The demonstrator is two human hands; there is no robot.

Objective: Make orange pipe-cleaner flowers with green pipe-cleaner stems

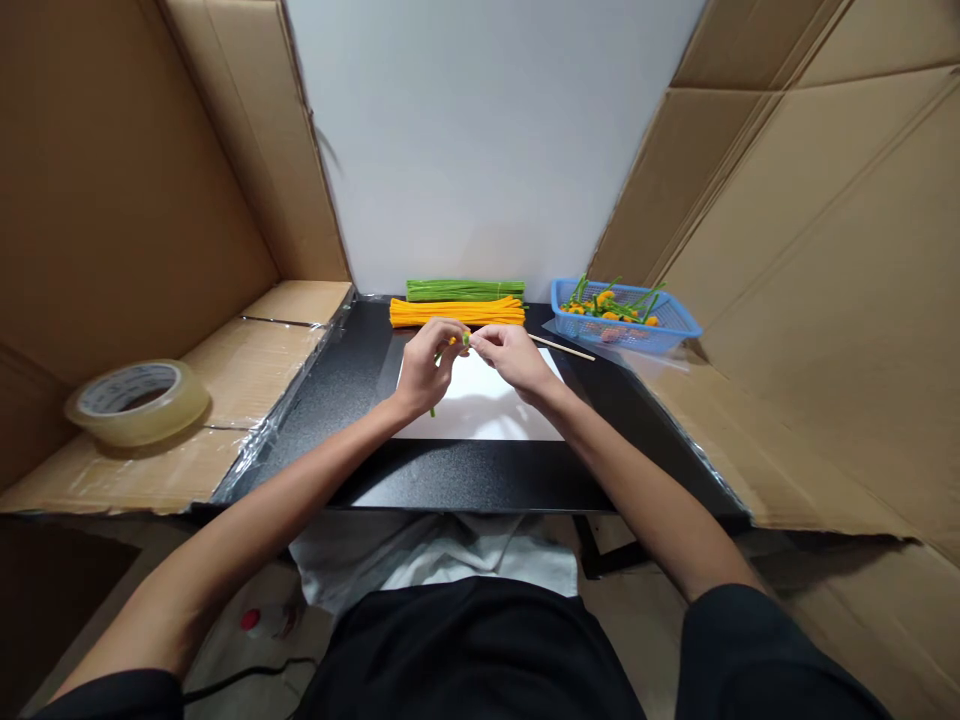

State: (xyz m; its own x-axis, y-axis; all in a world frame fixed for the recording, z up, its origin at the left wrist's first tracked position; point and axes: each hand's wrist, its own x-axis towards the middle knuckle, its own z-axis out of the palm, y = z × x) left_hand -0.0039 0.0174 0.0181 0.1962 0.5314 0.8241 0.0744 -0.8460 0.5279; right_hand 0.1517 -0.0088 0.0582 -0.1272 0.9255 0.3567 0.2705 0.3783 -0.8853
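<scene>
My left hand [429, 362] and my right hand [511, 358] meet over a white sheet [480, 410] on the black table [450, 475]. Both pinch a small piece made of green and orange pipe cleaner [459, 341]; its green stem hangs down past my left hand. Behind the hands lie a bundle of orange pipe cleaners [456, 313] and a bundle of green pipe cleaners [465, 290]. A thin wooden stick [564, 348] lies just to the right of my right hand.
A blue basket [675, 322] with several finished green-and-orange pieces stands at the back right. A roll of clear tape [137, 402] rests on the cardboard ledge at left. Cardboard walls close in both sides; a white wall is behind.
</scene>
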